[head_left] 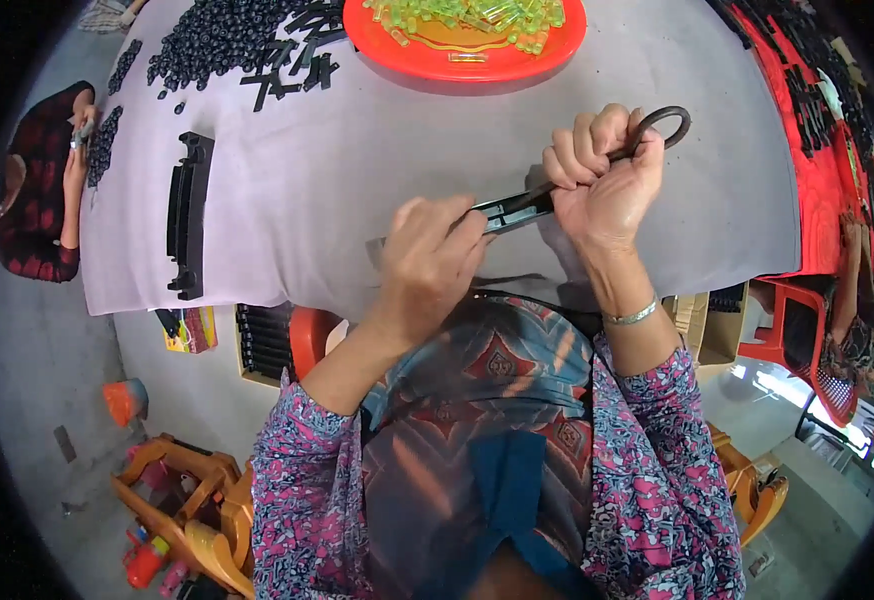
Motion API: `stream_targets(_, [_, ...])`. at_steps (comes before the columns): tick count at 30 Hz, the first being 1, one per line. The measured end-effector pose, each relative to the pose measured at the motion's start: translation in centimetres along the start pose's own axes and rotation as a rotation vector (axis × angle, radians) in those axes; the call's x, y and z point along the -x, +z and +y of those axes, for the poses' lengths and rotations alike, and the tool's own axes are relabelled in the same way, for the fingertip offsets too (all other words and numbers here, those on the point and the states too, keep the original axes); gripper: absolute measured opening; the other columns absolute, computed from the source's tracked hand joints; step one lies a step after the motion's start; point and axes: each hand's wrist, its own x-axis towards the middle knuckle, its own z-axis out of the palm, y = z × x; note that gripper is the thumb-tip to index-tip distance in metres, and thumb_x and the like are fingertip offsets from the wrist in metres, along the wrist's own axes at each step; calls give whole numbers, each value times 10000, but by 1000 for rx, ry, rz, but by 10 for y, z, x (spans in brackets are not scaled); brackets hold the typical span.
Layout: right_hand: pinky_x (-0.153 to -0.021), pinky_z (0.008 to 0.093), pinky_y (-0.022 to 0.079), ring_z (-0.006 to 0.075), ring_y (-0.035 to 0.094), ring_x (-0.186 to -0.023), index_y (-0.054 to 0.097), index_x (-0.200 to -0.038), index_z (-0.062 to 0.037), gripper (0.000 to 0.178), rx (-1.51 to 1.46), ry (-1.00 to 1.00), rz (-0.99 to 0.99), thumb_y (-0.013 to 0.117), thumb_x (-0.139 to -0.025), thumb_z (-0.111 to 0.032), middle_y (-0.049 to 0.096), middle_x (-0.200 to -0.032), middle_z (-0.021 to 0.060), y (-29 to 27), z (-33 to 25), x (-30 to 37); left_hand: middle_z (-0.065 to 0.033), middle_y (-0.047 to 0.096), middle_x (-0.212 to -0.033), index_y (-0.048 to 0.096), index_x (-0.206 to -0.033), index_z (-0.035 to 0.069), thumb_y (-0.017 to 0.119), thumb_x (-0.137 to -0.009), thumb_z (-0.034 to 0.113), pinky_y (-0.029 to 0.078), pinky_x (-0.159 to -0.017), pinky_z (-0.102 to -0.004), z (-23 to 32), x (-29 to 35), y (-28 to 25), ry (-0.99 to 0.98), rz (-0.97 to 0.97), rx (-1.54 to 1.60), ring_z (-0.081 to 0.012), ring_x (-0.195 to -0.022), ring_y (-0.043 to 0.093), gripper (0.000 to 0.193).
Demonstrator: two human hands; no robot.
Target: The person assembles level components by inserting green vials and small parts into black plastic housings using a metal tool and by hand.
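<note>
My right hand (pixel 605 185) is closed around a dark metal tool with a looped handle (pixel 679 112); the loop sticks out beyond the thumb. The tool slopes down to the left toward my left hand (pixel 425 255). There, my left fingers are closed on a narrow black bar with a shiny pale-blue strip (pixel 503 214), just above the table's near edge. The tool's shaft meets or overlaps this bar; whether it goes inside, I cannot tell. My left hand covers the bar's left end.
A red tray (pixel 457 72) of yellow-green clear vials stands at the far side of the pale tablecloth (pixel 287 180). Small black round parts (pixel 212 45) and short black strips (pixel 292 60) lie far left. Nearer is a long black part (pixel 191 215). Other people sit left (pixel 42 190) and right (pixel 862 330).
</note>
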Motion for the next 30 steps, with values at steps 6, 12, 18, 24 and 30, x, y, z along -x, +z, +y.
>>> stream_targets(6, [-463, 291, 166, 108, 162, -493, 367, -682, -92, 387, 12, -66, 92, 320, -968, -350, 224, -564, -22, 3, 3, 1, -130, 678, -1011, 686, -959, 1, 816, -716, 36, 490, -817, -406, 1, -1, -1, 2, 0, -13, -301, -851, 639, 278])
stream_targets(12, [-460, 292, 152, 111, 154, -493, 381, -685, -97, 372, -48, -107, 137, 320, -960, -339, 225, -564, -19, 4, 0, 3, -131, 681, -1020, 690, -967, 5, 825, -710, 34, 493, -832, -414, 0, -1, 1, 46, 14, -28, -300, -872, 644, 292])
stream_targets(18, [-459, 292, 151, 112, 150, -495, 387, -699, -103, 360, -62, -89, 162, 318, -962, -340, 221, -567, -17, 3, 2, 0, -129, 682, -1027, 695, -974, 13, 826, -707, 27, 494, -832, -411, 1, 1, 3, 36, 26, -46, -300, -875, 645, 298])
stream_targets(24, [-457, 296, 144, 115, 150, -490, 366, -696, -106, 364, -54, -70, 190, 303, -966, -341, 214, -568, -16, 8, 4, -2, -124, 681, -1023, 700, -975, 12, 824, -704, 24, 498, -813, -406, 1, -1, 0, 31, 19, -34, -297, -866, 646, 299])
stream_targets(30, [-460, 298, 133, 115, 141, -488, 346, -678, -107, 366, -46, -59, 163, 307, -958, -339, 202, -570, -14, 5, 5, -2, -124, 682, -1020, 702, -961, 12, 819, -698, 21, 499, -815, -407, 0, -1, 0, 33, 23, -32, -292, -860, 648, 287])
